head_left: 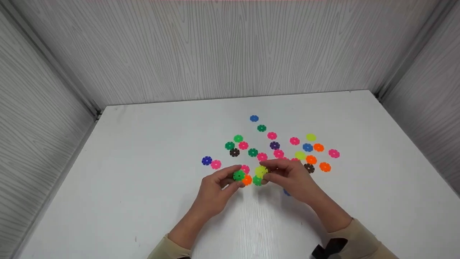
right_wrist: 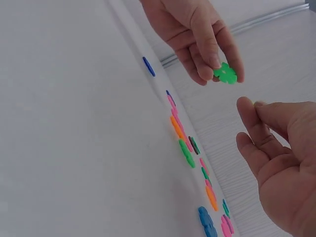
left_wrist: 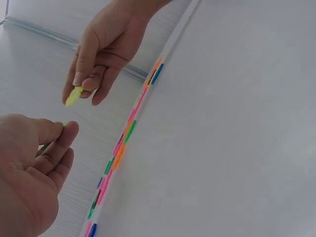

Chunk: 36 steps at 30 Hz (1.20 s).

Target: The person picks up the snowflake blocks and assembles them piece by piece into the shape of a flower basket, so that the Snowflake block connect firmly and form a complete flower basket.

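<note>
Between thumb and fingertips, my left hand (head_left: 215, 192) pinches a green notched plastic disc (head_left: 239, 175), its flat face turned up toward the head view. Just to the right, my right hand (head_left: 296, 180) pinches a yellow notched disc (head_left: 261, 171) the same way. The two discs are held apart above the table, a short gap between them. In the left wrist view the yellow disc (left_wrist: 74, 96) appears nearly edge-on; the right wrist view shows the green disc (right_wrist: 226, 73) tilted. Below the hands lie an orange disc (head_left: 247, 180) and another green disc (head_left: 257, 180).
Many notched discs in pink, green, blue, orange, yellow and dark colours are scattered over the white table (head_left: 143, 162) beyond the hands. A blue disc (head_left: 287, 192) is partly hidden under my right hand. Wood-grain panels (head_left: 230, 46) enclose the back and sides.
</note>
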Each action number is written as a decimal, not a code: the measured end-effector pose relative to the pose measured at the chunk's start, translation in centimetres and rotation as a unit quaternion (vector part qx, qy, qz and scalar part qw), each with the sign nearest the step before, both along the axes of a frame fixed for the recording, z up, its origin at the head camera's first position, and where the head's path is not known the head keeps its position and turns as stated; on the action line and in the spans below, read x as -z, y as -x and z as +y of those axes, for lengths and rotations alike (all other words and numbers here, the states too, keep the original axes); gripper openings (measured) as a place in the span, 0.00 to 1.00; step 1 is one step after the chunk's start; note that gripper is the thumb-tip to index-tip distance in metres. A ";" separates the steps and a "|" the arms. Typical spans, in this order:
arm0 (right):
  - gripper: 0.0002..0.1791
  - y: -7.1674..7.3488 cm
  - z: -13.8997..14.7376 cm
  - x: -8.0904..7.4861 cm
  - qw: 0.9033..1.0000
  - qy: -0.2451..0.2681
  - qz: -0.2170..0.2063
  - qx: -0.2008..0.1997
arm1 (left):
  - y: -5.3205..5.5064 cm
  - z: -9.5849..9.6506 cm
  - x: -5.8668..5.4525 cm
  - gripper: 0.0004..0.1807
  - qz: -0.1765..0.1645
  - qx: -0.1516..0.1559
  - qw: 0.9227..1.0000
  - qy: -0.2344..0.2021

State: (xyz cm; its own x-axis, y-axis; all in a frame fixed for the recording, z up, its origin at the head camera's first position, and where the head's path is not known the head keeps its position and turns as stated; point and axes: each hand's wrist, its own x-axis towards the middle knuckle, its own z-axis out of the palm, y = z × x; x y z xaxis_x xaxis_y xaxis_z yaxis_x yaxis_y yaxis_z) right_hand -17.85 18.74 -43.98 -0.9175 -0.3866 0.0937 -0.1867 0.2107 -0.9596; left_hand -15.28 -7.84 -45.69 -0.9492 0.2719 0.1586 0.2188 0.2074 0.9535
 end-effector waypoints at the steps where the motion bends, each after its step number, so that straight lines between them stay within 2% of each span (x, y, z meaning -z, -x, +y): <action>1: 0.21 -0.1 -0.1 0.1 1.000 0.003 0.001 0.001 | -0.1 0.0 0.1 0.26 -0.005 0.003 1.000 -0.005; 10: 0.20 -0.6 -1.4 1.4 1.000 0.004 0.009 -0.014 | -0.4 -0.2 0.5 0.23 0.003 0.021 1.000 -0.021; 19: 0.18 -1.0 -1.0 1.7 0.999 -0.007 0.038 -0.002 | -0.2 0.6 0.7 0.30 -0.013 0.057 0.997 -0.050; 25: 0.16 -0.9 -0.7 1.9 0.997 -0.032 0.074 0.010 | -0.2 0.6 0.6 0.27 -0.003 0.037 0.999 -0.023; 30: 0.14 -0.8 -0.8 2.0 0.996 -0.035 0.088 0.004 | -0.3 0.6 0.5 0.25 -0.011 0.033 0.999 0.011; 34: 0.14 -0.8 -0.9 1.8 0.994 -0.041 0.096 0.000 | -0.4 0.5 0.3 0.23 -0.028 0.032 0.999 0.010; 36: 0.14 -0.7 -0.9 1.8 0.992 -0.041 0.119 -0.009 | -0.4 0.5 0.2 0.22 -0.033 0.035 0.999 0.010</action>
State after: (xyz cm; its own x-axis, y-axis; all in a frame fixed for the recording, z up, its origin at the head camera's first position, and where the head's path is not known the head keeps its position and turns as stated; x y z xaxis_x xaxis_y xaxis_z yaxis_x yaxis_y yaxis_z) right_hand -17.10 17.85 -45.78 -0.8663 -0.4174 0.2743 -0.4101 0.2810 -0.8677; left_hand -14.86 -7.36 -45.91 -0.9360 0.3402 0.0903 0.1700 0.2123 0.9623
